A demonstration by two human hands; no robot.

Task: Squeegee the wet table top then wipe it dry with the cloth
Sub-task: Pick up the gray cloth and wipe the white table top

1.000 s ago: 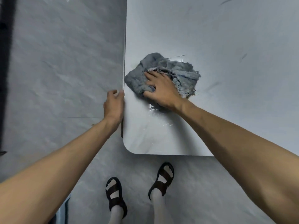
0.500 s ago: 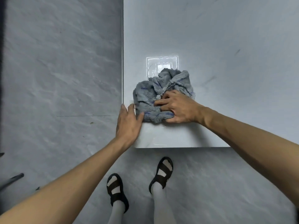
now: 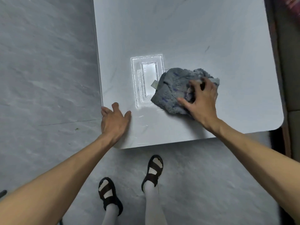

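Observation:
A white glossy table top fills the upper middle of the view, with thin wet streaks near its front edge. A crumpled grey-blue cloth lies on it toward the front right. My right hand presses down on the cloth with fingers spread and bent into the fabric. My left hand rests flat on the table's front left corner, fingers relaxed, holding nothing. No squeegee is in view.
A bright rectangular light reflection shows on the table just left of the cloth. Grey marbled floor lies left and in front. My feet in dark sandals stand below the front edge. Dark furniture borders the right side.
My right hand has swept the cloth from the front left corner rightwards across the table. My left hand stays at the left corner, fingers more spread.

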